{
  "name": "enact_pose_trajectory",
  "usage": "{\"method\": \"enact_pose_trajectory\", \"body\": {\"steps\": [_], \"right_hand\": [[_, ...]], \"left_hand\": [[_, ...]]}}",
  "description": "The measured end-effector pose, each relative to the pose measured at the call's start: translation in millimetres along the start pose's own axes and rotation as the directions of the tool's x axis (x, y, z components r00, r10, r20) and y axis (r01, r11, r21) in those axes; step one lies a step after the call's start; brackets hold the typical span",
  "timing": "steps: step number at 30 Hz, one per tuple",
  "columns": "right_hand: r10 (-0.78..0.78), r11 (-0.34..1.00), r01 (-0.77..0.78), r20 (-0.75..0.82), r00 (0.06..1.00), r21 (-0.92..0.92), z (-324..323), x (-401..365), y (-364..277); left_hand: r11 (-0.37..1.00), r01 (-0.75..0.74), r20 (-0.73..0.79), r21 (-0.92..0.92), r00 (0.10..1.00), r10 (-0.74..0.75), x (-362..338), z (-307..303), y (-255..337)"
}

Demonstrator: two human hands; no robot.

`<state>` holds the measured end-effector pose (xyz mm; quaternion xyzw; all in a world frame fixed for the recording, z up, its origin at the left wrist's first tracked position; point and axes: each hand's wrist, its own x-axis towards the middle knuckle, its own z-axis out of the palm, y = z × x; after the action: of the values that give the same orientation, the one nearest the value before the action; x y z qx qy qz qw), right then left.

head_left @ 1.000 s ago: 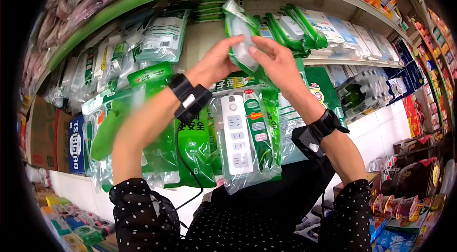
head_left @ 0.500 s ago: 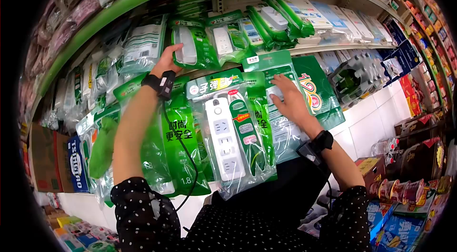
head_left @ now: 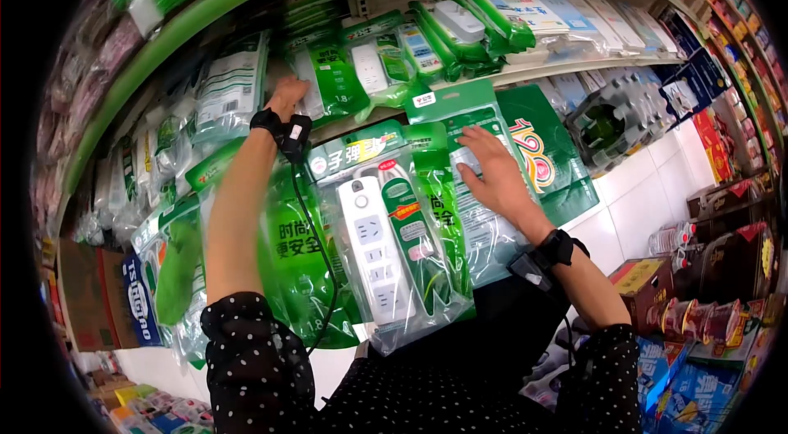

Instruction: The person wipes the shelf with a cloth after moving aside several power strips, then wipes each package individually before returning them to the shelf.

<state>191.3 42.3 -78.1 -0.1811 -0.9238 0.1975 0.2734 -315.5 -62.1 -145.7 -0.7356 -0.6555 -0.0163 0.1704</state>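
Observation:
My left hand [head_left: 287, 98] is at the shelf with its fingers curled against the left edge of a green power strip package [head_left: 335, 83]; the far fingertips are hidden. My right hand [head_left: 491, 175], fingers stretched out, lies on a clear bag with a green header [head_left: 450, 102]. Between my arms a white power strip [head_left: 373, 253] in clear plastic leans upright at the shelf front. To its left hangs a green package [head_left: 295, 249], partly behind my left forearm and a black cable. Both wrists wear black straps with small devices.
More packaged strips [head_left: 373, 65] and a boxed white adapter [head_left: 460, 21] line the shelf [head_left: 574, 71]. A green panel [head_left: 546, 155] stands at right, near wrapped bottles [head_left: 616, 122]. Cartons [head_left: 90, 294] sit at lower left, snack boxes [head_left: 698, 385] at lower right.
The package at my left hand has turned, showing more of its green printed face and less of the white strip. My right hand stays on the bag. The view has shifted slightly.

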Motion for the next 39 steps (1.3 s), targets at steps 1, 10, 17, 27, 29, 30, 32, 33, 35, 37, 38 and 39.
{"method": "enact_pose_trajectory", "body": {"steps": [1,10,17,27,29,30,32,33,35,37,38,39], "right_hand": [[0.003,1.000,-0.003,0.002,1.000,-0.002,0.4,-0.7,0.9],[0.003,0.999,-0.003,-0.006,1.000,0.036,-2.3,-0.1,0.6],[0.247,0.894,-0.282,0.143,0.959,0.348,-19.2,-2.5,-20.4],[0.275,0.621,-0.527,0.469,0.840,0.581,-14.5,-62.3,-101.4],[0.271,0.527,-0.575,0.518,0.811,0.626,-21.2,-70.1,-109.4],[0.266,0.478,-0.597,0.541,0.798,0.644,-24.8,-72.1,-113.2],[0.283,0.480,-0.623,0.563,0.777,0.618,-29.4,-73.1,-118.5],[0.302,0.480,-0.644,0.576,0.759,0.596,-30.7,-70.7,-121.0],[0.351,0.471,-0.679,0.586,0.730,0.564,-28.3,-67.5,-125.4],[0.400,0.462,-0.695,0.570,0.718,0.551,-20.0,-58.4,-130.7],[0.357,0.371,-0.677,0.575,0.736,0.636,-13.0,-56.1,-132.2],[0.311,0.276,-0.652,0.576,0.756,0.706,-4.4,-55.7,-132.3]], "left_hand": [[0.995,-0.091,-0.068,0.029,0.993,0.092,-1.1,16.7,-11.5],[0.434,0.890,0.509,-0.143,0.442,-0.739,53.9,-74.9,57.5],[0.076,0.648,0.543,-0.758,0.691,-0.477,41.4,-149.6,117.9],[0.590,0.456,0.394,-0.667,0.887,-0.240,-46.6,-234.2,220.5],[0.345,0.554,0.446,-0.758,0.825,-0.346,-63.5,-233.9,235.7],[0.211,0.582,0.479,-0.785,0.787,-0.389,-72.0,-234.9,243.5],[-0.023,0.590,0.538,-0.807,0.719,-0.439,-81.1,-242.7,263.7],[-0.107,0.594,0.566,-0.798,0.676,-0.471,-84.1,-246.6,273.3],[-0.294,0.595,0.659,-0.748,0.612,-0.437,-91.8,-252.2,281.5],[-0.464,0.580,0.738,-0.670,0.589,-0.329,-88.9,-260.0,299.0],[-0.539,0.569,0.768,-0.621,0.579,-0.273,-85.9,-264.4,307.5],[-0.533,0.509,0.712,-0.675,0.639,-0.291,-83.4,-264.5,312.9]]}}
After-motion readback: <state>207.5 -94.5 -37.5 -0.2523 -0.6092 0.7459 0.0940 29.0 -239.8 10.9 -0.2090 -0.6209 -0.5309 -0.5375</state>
